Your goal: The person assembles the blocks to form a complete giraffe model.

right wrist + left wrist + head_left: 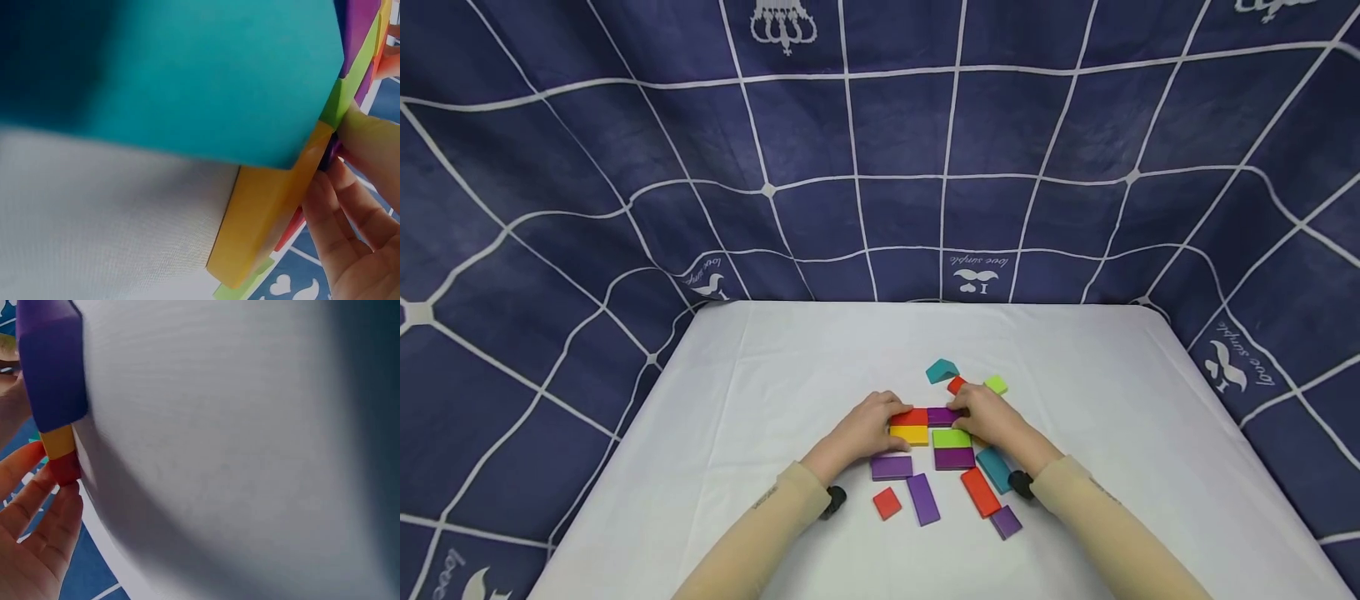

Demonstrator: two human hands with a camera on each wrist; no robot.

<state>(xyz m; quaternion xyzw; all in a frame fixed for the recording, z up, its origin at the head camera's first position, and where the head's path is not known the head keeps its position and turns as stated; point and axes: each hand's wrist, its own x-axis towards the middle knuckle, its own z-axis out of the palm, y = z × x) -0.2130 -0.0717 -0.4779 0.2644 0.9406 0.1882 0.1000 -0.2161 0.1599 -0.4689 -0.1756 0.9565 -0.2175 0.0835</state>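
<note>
In the head view my left hand [867,427] holds a red block [912,416] and a yellow block [909,435] side by side, thumb at the yellow edge and fingers at the red one. To their right, my right hand [988,414] pinches the right end of a purple block [942,417], which lies in line with the red one. Just below it sit a lime green block [951,438] and another purple block [954,458], lying long side to long side. An orange block [262,212] shows near the right fingers in the right wrist view, mostly hidden by that hand from above.
Nearer the body lie purple blocks [892,468], a small red square [887,503], a long red block [981,492] and a teal block [995,469]. Beyond the right hand are a teal piece [942,371] and a small green block [996,384]. A white cloth [775,358] covers the table.
</note>
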